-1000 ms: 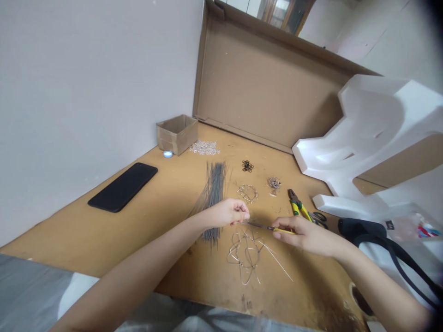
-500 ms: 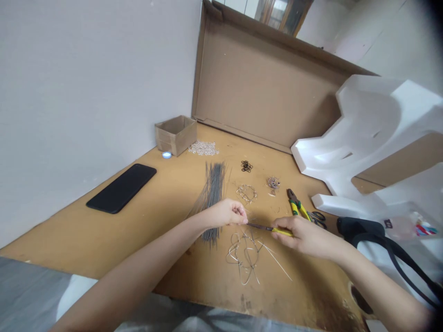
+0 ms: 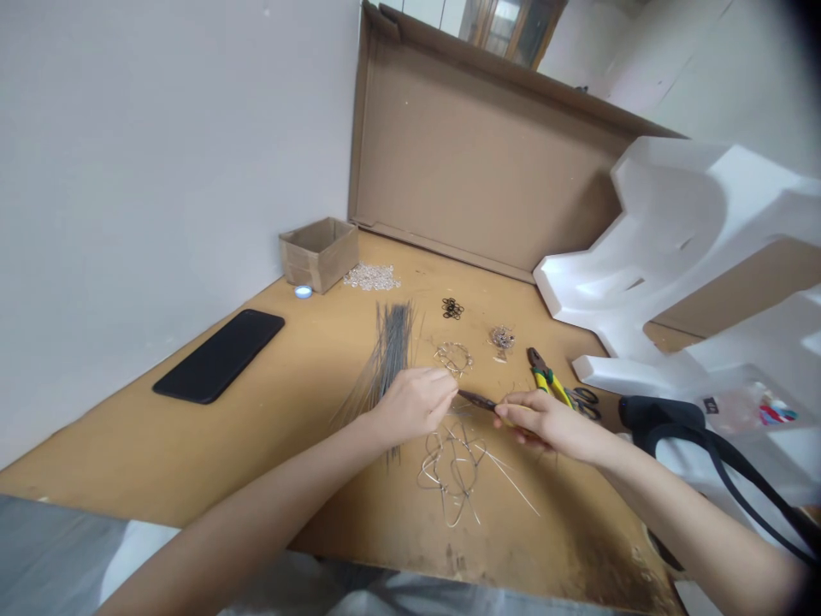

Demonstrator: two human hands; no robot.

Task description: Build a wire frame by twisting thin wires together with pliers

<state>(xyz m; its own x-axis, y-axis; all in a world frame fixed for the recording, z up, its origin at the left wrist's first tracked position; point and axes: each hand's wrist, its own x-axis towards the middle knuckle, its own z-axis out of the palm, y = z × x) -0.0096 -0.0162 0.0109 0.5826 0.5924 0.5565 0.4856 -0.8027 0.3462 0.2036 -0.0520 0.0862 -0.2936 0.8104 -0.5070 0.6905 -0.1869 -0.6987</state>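
Note:
My right hand is wrapped round the yellow handles of a pair of long-nose pliers, whose dark jaws point left. The tip reaches the fingers of my left hand, which are pinched together; what they hold is hidden. A bundle of straight grey wires lies partly beneath my left hand. Below both hands is a tangle of bent wire pieces, and a smaller ring of bent wire lies just beyond them.
Combination pliers and scissors lie right of a small metal pile. Black rings, clear beads, a small cardboard box and a black phone are farther off. White foam stands right.
My left hand has turned over, its back now facing up, and risen slightly. The pliers in my right hand have shifted a little up and left and tilted. The view has moved slightly.

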